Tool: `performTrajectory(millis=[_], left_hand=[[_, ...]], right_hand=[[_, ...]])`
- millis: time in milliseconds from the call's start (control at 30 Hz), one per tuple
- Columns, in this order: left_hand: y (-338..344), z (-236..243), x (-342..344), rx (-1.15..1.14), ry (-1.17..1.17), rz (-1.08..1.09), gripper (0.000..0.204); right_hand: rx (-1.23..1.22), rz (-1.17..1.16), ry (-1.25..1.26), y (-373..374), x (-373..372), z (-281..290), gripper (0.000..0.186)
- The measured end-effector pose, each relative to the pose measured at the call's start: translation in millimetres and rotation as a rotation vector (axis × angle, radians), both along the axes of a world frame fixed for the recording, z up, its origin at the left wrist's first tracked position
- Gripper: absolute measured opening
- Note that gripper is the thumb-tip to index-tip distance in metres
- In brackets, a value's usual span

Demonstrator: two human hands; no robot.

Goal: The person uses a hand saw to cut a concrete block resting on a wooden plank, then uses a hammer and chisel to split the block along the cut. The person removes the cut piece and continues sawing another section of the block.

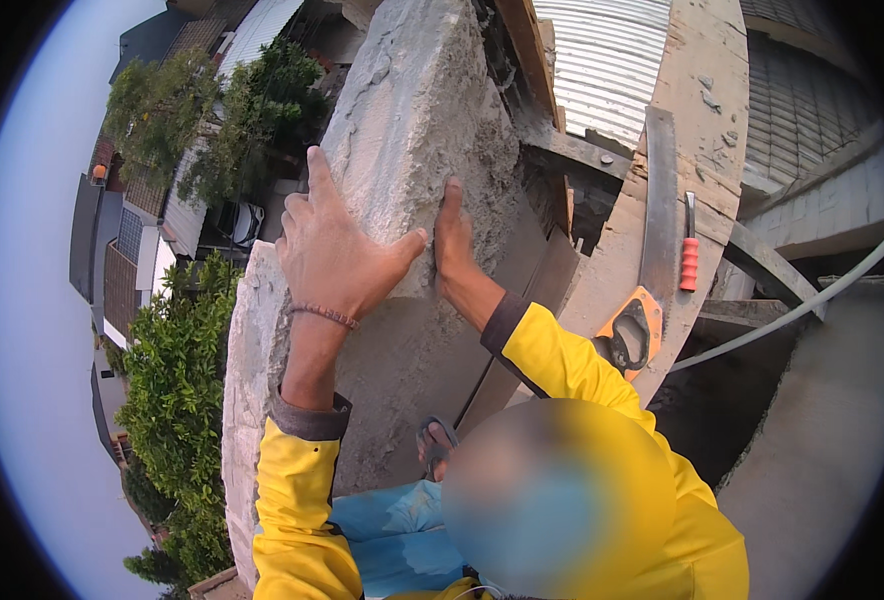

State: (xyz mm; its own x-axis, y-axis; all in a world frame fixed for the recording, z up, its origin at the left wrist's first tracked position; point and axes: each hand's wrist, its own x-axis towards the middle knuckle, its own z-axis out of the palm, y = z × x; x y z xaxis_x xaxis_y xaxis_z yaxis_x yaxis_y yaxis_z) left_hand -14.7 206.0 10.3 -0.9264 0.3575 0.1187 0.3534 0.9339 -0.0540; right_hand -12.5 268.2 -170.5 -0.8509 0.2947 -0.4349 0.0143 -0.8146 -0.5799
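Note:
My left hand (347, 255) grips a rough, pale concrete block (412, 110), its fingers splayed over the left edge and thumb pointing right. My right hand (457, 245) holds the block's crumbly right face, thumb upward. To the right, a handsaw (659, 190) with an orange and black handle lies on a dusty plank (702, 100), beside a tool with a red grip (689, 262).
A broken concrete ledge (254, 360) runs below; my sandalled foot (434, 440) is beside it. Wood and metal beams (767, 260), a pale hose (842, 290) and a dark gap lie right. At left is a drop toward trees (172, 370) and roofs.

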Motion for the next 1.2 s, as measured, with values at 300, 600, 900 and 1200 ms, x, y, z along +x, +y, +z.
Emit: performTrajectory(millis=[300, 600, 900, 1200], left_hand=[[12.6, 1.6, 19.3, 0.104, -0.002, 0.031, 0.128], [22.8, -18.0, 54.1, 0.134, 0.050, 0.053, 0.123], [-1.1, -16.9, 131.0, 0.292, -0.076, -0.136, 0.123], [50.0, -43.0, 185.7, 0.417, -0.409, -0.475, 0.122]], right_hand=[[-0.075, 0.014, 0.094, 24.7, 12.3, -10.4, 0.100], [-0.078, 0.097, 0.119, 46.9, 15.7, -22.7, 0.092], [0.132, -0.188, -0.224, 41.9, 140.6, -15.0, 0.112], [0.150, -0.529, -0.357, 89.5, 287.7, -12.1, 0.122]])
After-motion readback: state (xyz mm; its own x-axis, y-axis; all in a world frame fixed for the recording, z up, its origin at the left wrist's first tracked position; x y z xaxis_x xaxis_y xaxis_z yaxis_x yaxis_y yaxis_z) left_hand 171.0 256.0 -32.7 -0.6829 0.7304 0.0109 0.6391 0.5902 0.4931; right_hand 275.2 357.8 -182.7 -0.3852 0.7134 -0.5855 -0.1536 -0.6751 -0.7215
